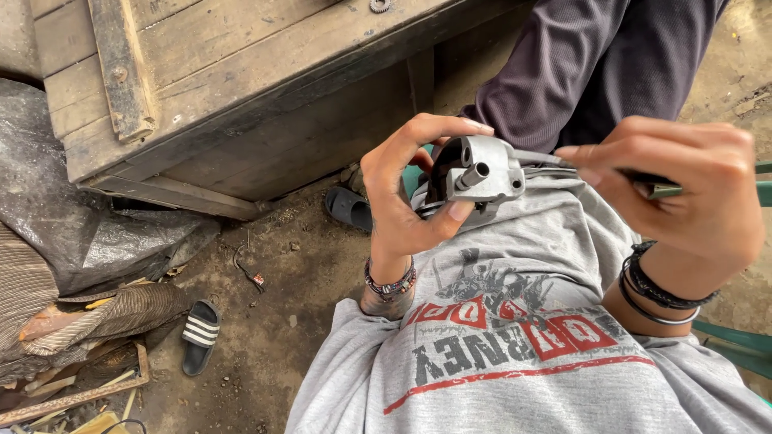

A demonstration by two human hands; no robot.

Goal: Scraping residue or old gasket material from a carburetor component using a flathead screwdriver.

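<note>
My left hand (406,189) grips a small grey metal housing (482,170) with a short tube sticking out of its face, thumb below and fingers curled over its top. My right hand (683,189) is closed on a thin tool with a dark green handle (667,190); its metal shaft (540,157) reaches into the right side of the housing. Both hands are held above my lap, over my grey printed shirt (515,337). Bead and cord bracelets sit on both wrists.
A weathered wooden bench or crate (209,96) stands ahead on the dirt ground. Two black sandals (199,333) (347,207) lie on the dirt. Dark plastic sheeting and scrap wood (72,241) pile up at left. A green chair frame (736,337) shows at right.
</note>
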